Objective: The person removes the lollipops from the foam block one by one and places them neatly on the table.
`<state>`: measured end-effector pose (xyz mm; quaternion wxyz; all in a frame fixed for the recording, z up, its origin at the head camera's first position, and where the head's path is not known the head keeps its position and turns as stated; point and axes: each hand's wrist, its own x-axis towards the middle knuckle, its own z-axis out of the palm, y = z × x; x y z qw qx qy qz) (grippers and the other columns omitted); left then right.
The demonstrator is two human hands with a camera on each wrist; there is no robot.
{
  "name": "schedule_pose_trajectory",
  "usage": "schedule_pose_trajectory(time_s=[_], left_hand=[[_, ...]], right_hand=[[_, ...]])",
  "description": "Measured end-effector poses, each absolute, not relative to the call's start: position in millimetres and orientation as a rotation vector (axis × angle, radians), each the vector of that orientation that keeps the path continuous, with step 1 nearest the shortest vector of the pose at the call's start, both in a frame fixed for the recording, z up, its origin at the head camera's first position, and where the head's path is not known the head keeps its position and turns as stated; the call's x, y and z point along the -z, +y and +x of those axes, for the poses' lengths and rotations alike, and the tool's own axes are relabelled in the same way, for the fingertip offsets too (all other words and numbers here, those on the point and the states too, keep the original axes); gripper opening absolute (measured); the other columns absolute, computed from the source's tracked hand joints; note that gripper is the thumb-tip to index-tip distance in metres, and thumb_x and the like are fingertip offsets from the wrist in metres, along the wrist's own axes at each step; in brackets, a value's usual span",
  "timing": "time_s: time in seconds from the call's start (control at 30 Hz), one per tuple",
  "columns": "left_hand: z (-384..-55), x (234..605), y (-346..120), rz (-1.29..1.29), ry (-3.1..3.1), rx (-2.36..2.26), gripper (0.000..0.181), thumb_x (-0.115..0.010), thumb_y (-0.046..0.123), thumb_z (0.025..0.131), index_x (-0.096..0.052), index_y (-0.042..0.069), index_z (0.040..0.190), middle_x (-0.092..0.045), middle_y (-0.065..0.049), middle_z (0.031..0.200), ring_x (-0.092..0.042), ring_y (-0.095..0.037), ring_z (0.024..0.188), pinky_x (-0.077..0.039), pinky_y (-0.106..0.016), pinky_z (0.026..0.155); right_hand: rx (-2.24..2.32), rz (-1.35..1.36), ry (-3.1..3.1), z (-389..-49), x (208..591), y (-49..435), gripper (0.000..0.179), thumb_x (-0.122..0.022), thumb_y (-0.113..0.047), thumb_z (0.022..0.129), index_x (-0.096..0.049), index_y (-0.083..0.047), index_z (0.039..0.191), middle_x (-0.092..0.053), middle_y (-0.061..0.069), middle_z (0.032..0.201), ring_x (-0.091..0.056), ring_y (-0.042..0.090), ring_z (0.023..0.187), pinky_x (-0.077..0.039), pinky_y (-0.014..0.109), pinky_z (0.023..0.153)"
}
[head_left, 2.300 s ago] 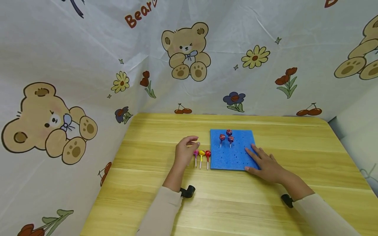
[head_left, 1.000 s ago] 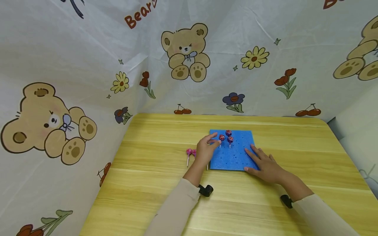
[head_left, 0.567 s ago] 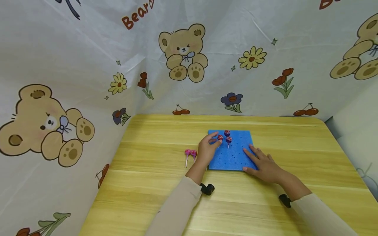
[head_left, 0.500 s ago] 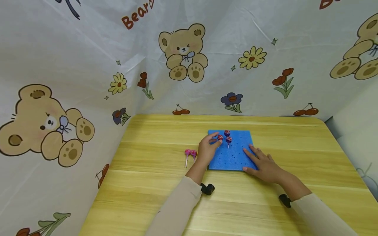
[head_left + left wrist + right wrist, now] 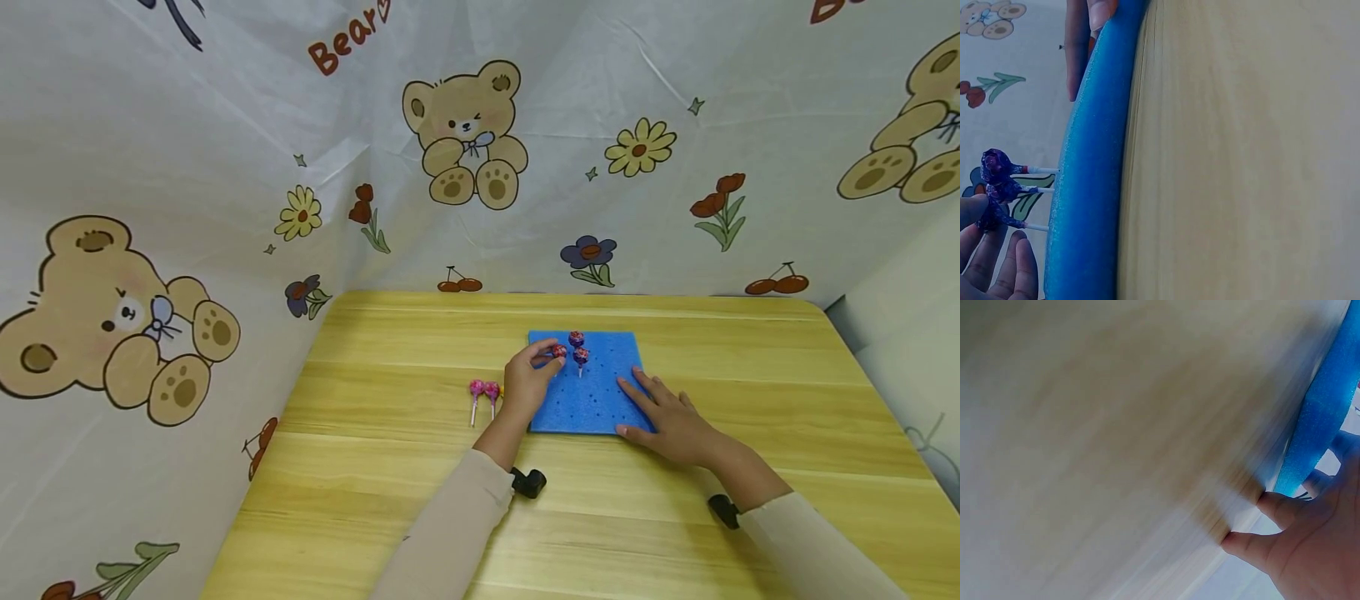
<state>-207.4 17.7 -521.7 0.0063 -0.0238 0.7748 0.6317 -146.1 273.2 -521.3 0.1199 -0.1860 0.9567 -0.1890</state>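
Note:
Three lollipops in dark red-and-purple wrappers stand with their white sticks in a blue foam board dotted with small holes. My left hand pinches the head of the leftmost lollipop between thumb and fingers. Just beyond it are the other two, a rear lollipop and a nearer lollipop. In the left wrist view, the pinched lollipop has its stick against the foam's top face. My right hand lies with fingers spread over the board's right edge; in the right wrist view two fingertips reach the tabletop.
Left of the board, a pink lollipop and a second pink lollipop lie on the wooden table. A sliver of a yellow lollipop shows beside my left wrist. A printed bear curtain hangs along the table's back edge.
My left hand has moved right, from beside the lying lollipops to the leftmost standing one, and now pinches it. It has hardly shifted in the last half second. My right hand stays put.

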Motion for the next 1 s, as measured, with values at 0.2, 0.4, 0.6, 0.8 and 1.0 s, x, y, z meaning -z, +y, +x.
schedule_pose_trajectory(time_s=[0.2,0.4,0.6,0.8,1.0], left_hand=[[-206,522,17,-0.064,2.426,-1.992,0.036,-0.076,0.025,0.091,-0.072,0.019,0.127,-0.075,0.004,0.113,-0.068,-0.015,0.106,-0.056,-0.027,0.076],[-205,518,15,-0.062,2.407,-2.036,0.034,-0.076,0.024,0.092,-0.073,0.019,0.125,-0.074,0.007,0.113,-0.068,-0.014,0.105,-0.058,-0.027,0.075],[-203,512,12,-0.063,2.400,-2.054,0.032,-0.076,0.027,0.092,-0.073,0.025,0.124,-0.073,0.011,0.113,-0.067,-0.012,0.106,-0.055,-0.026,0.071],[-200,505,8,-0.056,2.373,-2.085,0.027,-0.076,0.027,0.091,-0.074,0.036,0.117,-0.073,0.011,0.112,-0.067,-0.013,0.107,-0.051,-0.025,0.067],[-195,499,2,-0.041,2.339,-2.128,0.027,-0.077,0.024,0.091,-0.075,0.033,0.117,-0.074,0.006,0.111,-0.068,-0.015,0.106,-0.049,-0.023,0.064]], right_hand=[[0.560,-0.543,2.796,-146,523,274,0.085,-0.058,-0.059,0.096,-0.023,-0.019,0.162,-0.013,0.022,0.169,-0.013,0.059,0.149,-0.010,0.084,0.109],[0.557,-0.537,2.792,-147,522,273,0.085,-0.057,-0.060,0.096,-0.022,-0.021,0.163,-0.012,0.021,0.169,-0.013,0.059,0.149,-0.010,0.084,0.109],[0.546,-0.541,2.796,-146,521,273,0.085,-0.057,-0.060,0.096,-0.023,-0.020,0.163,-0.013,0.021,0.169,-0.014,0.058,0.149,-0.011,0.084,0.109],[0.558,-0.542,2.790,-146,519,273,0.085,-0.058,-0.060,0.096,-0.022,-0.020,0.163,-0.013,0.022,0.169,-0.014,0.058,0.149,-0.010,0.084,0.109],[0.560,-0.541,2.788,-146,518,272,0.086,-0.058,-0.059,0.096,-0.022,-0.019,0.163,-0.013,0.022,0.169,-0.013,0.058,0.149,-0.010,0.084,0.109]])
